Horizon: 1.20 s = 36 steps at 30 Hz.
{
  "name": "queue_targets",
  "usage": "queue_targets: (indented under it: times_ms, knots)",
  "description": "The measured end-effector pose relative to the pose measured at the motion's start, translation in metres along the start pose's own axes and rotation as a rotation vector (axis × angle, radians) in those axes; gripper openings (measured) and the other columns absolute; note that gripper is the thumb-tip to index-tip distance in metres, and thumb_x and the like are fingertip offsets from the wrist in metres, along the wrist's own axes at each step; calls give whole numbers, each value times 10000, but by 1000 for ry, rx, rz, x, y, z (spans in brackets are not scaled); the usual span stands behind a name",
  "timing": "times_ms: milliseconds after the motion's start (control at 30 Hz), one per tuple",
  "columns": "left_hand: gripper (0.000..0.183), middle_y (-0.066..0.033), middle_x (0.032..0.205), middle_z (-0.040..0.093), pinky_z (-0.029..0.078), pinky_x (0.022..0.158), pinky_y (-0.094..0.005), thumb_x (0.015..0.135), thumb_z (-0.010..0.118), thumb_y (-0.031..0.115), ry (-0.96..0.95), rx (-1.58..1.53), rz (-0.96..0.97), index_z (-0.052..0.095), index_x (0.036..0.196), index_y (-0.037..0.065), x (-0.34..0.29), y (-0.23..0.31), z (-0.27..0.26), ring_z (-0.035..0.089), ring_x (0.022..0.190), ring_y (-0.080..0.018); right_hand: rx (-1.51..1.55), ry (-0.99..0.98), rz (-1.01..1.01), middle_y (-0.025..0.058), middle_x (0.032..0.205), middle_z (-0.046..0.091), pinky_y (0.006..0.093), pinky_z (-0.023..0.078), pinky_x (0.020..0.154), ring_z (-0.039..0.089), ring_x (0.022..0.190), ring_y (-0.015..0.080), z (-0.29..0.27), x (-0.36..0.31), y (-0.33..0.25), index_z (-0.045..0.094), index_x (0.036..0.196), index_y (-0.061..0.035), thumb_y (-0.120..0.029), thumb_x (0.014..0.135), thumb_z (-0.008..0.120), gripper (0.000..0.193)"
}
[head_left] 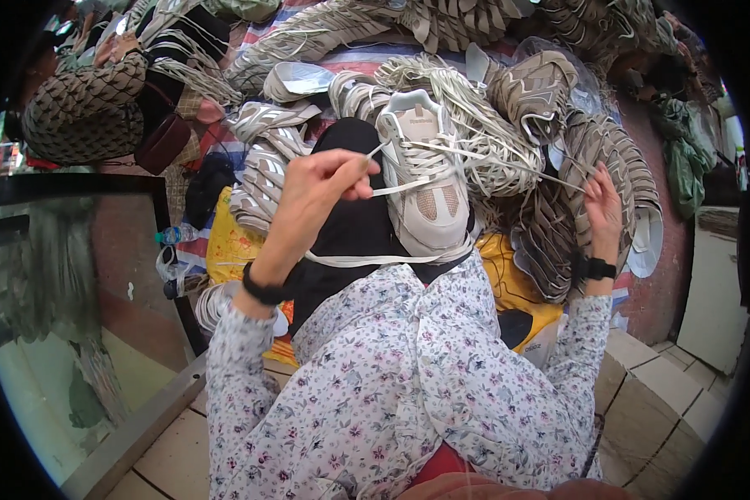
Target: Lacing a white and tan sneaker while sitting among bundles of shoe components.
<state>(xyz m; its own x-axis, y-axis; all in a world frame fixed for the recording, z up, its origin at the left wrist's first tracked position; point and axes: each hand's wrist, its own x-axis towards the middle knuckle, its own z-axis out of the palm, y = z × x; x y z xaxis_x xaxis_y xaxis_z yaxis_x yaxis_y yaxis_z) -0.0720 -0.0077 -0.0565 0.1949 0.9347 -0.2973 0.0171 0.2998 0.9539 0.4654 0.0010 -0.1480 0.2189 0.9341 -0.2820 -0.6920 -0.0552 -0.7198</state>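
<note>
A beige and white sneaker upper [425, 175] lies on my black-covered lap, its toe toward me. Pale laces [425, 162] cross its front part. My left hand [333, 179] is closed at the left row of eyelets, pinching a shoelace by its end. Out to the right, my right hand [602, 198] pinches another stretch of shoelace, drawn taut from the upper. A loose length of lace [383, 260] loops below the toe across my lap. Just right of the upper lies a thick bundle of cream laces [508, 167].
Nested stacks of brown-beige uppers [612, 158] lie to the right, more [262, 187] to the left. A yellow bag [232, 242] and a bottle [177, 235] are at left, near a glass-panelled case [75, 317]. Another person [87, 112] sits far left with laces.
</note>
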Motion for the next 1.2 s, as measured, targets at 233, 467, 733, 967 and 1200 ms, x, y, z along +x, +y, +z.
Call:
queue_targets:
  times_ms: [233,467,733,967,1200]
  knots:
    - [264,29,707,617,401,560,-188,970,690,227,84,192,91,759,932,-25,76,-69,2,522,621,-36,-169,131,-74,49,928,576,238,360,579,399,640,94,-120,-28,-41,506,1335,34,-55,1016,580,339]
    - [263,-54,677,702,496,489,-228,889,717,218,187,308,136,762,854,-39,88,-81,9,639,548,-90,-498,203,-15,75,886,637,238,432,560,553,670,106,-99,-33,3,545,1191,-1,-94,1016,591,203]
    - [256,-41,668,692,465,485,-216,892,724,225,228,290,25,766,861,-26,90,-76,13,619,535,-77,-731,-13,-21,25,844,665,215,472,600,597,686,78,35,-12,85,652,1067,-8,-112,976,666,139]
    - [255,-76,636,697,487,492,-256,869,713,211,285,364,67,755,815,-34,89,-69,22,662,534,-106,-719,-247,18,0,836,663,210,473,650,579,701,68,126,-11,130,720,1036,24,-63,922,698,145]
    - [177,-145,693,658,517,604,-446,829,713,140,346,862,490,666,710,18,82,-61,30,660,649,-353,-755,-331,61,24,816,693,208,478,625,590,681,72,176,1,158,742,992,32,-14,875,706,131]
